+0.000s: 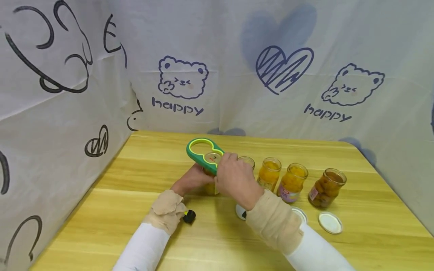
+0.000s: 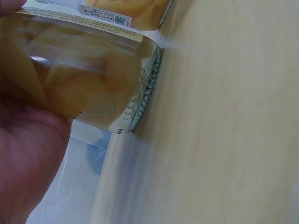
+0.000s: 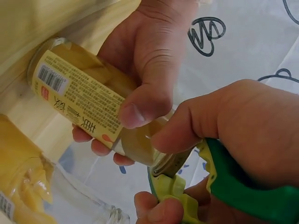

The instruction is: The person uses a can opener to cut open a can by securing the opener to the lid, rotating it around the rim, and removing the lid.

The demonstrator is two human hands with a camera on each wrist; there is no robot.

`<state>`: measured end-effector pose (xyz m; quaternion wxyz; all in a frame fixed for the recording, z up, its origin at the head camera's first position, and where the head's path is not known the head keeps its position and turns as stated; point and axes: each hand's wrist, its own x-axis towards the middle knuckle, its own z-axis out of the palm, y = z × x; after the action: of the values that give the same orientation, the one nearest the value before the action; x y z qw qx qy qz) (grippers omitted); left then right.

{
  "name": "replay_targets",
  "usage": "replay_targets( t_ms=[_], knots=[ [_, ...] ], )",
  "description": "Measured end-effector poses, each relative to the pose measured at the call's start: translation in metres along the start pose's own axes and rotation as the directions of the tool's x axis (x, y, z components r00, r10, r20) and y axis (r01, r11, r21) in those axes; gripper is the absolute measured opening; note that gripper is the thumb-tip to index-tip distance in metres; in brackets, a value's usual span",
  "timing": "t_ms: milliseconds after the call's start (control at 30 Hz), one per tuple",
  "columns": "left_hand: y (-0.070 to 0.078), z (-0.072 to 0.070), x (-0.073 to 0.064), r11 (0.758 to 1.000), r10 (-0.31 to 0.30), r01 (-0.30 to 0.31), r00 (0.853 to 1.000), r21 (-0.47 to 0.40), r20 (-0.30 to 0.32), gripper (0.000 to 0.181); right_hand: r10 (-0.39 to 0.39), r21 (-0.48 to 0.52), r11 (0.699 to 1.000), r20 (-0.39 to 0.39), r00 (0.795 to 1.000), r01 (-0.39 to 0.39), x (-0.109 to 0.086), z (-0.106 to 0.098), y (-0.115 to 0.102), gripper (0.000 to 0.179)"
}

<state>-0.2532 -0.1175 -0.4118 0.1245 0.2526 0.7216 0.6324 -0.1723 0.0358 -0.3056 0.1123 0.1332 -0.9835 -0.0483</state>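
My left hand (image 1: 194, 178) is wrapped around a glass jar of fruit (image 3: 79, 88) that carries a yellow label. In the right wrist view its thumb lies along the label, with several fingertips showing on the other side. The jar's base is close to the table in the left wrist view; contact is hard to tell. A green jar opener (image 1: 194, 158) with a yellow toothed inner edge sits around the jar's lid (image 1: 213, 157). My right hand (image 1: 237, 178) grips the opener's handle end, its thumb reaching to the jar's neck in the right wrist view.
To the right stand several lidless fruit jars: one partly behind my right hand (image 1: 246, 161), two orange-yellow ones (image 1: 269, 173) (image 1: 292, 182), and a darker one (image 1: 327, 190). Loose lids (image 1: 330, 223) lie on the wooden table (image 1: 112, 210). White drawn-on sheets (image 1: 237, 113) surround it.
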Motion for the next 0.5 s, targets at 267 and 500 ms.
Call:
replay_targets(
  t_ms=[267,500],
  knots=[
    [0.0,-0.0008,0.0013,1.0,-0.013,0.013,1.0,0.028,-0.002,0.058,-0.029,-0.045,0.999,-0.004,1.0,0.029,0.0018,0.0013,0.0018,0.043],
    [0.0025,-0.0005,-0.0007,0.999,-0.01,0.008,1.0,0.051,0.027,0.058,-0.037,-0.062,0.997,-0.012,0.999,0.037,0.0023,0.0045,0.0043,0.038]
  ],
)
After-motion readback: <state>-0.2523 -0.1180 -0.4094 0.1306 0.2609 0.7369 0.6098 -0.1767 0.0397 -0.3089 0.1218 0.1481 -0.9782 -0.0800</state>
